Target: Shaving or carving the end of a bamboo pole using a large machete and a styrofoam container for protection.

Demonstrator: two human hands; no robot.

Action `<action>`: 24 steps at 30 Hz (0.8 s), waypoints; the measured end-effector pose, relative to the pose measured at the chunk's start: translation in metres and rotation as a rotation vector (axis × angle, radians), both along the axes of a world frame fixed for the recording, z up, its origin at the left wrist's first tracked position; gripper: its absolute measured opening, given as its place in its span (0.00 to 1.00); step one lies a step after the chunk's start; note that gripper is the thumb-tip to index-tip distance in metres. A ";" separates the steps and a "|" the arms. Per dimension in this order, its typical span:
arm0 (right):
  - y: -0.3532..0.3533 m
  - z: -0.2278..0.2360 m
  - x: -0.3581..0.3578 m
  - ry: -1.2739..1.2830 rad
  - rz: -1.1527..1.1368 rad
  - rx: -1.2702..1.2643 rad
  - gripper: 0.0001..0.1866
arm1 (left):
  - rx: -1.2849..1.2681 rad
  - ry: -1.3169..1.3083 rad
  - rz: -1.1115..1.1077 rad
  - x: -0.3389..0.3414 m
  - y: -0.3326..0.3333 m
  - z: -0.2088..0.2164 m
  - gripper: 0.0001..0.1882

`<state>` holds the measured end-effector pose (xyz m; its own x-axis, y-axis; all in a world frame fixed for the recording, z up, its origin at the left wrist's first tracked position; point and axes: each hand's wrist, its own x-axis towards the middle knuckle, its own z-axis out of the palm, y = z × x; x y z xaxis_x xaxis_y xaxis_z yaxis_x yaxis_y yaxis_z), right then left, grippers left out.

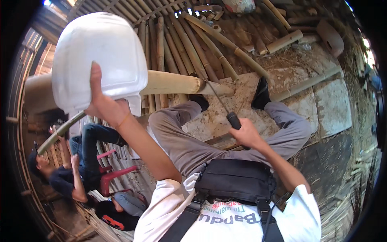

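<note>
My left hand (109, 108) is raised and grips the lower edge of a white rounded plastic shell (100, 52), its thumb across the surface; the other fingers are mostly hidden. My right hand (246, 133) is closed around the black handle of a long, thin-bladed tool (219, 100). The blade points up and left, its far end by a dark joint on a thick bamboo pole (173, 83). I cannot tell whether they touch. The pole runs behind the white shell and across in front of my feet.
Several bamboo poles (177, 48) lie side by side beyond the thick pole. More cut pieces (284, 41) lie at the far right. At left, a person (76, 169) sits near a red plastic chair (105, 179) and holds a bamboo pole (66, 127). Pale sheets (326, 101) cover part of the ground.
</note>
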<state>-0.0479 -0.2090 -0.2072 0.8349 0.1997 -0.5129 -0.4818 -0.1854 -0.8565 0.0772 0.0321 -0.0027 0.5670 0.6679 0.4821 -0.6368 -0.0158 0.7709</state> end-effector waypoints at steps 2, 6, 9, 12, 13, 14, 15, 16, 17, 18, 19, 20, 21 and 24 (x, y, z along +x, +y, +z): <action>0.015 0.034 -0.003 -0.076 -0.009 0.089 0.11 | -0.033 -0.015 0.052 -0.004 0.002 0.005 0.28; 0.014 -0.033 -0.010 -0.286 0.036 0.002 0.09 | 0.078 -0.073 0.219 0.011 -0.003 -0.008 0.33; 0.016 -0.028 0.005 0.028 0.026 0.095 0.08 | 0.095 -0.026 0.271 0.008 0.028 -0.016 0.31; 0.027 0.007 0.007 0.105 0.060 0.113 0.06 | 0.111 -0.101 0.254 0.002 0.048 -0.015 0.32; 0.034 0.022 0.002 0.026 0.090 0.185 0.07 | 0.108 -0.091 0.270 -0.001 0.050 -0.013 0.32; 0.038 0.030 -0.001 -0.055 0.114 0.261 0.07 | 0.114 -0.094 0.269 0.002 0.048 -0.012 0.32; 0.041 0.033 -0.005 -0.076 0.115 0.250 0.09 | 0.123 -0.098 0.269 0.003 0.045 -0.013 0.32; 0.041 0.024 -0.007 -0.083 0.121 0.252 0.09 | 0.124 -0.106 0.275 0.005 0.041 -0.013 0.32; 0.039 0.004 -0.010 -0.058 0.081 0.236 0.09 | 0.135 -0.082 0.260 0.006 0.036 -0.012 0.33; 0.036 -0.017 -0.012 -0.034 0.047 0.226 0.10 | 0.151 -0.059 0.251 0.008 0.033 -0.011 0.33; 0.030 -0.035 -0.010 0.083 -0.010 0.268 0.10 | 0.107 -0.091 0.211 0.008 0.033 -0.010 0.33; 0.026 -0.035 -0.009 0.070 0.009 0.279 0.10 | 0.119 -0.073 0.228 0.009 0.037 -0.013 0.33; 0.021 -0.034 -0.007 0.079 0.000 0.186 0.10 | 0.111 -0.072 0.217 0.008 0.040 -0.014 0.33; 0.024 0.006 -0.001 0.100 -0.001 0.167 0.09 | 0.116 -0.083 0.204 0.004 0.043 -0.011 0.32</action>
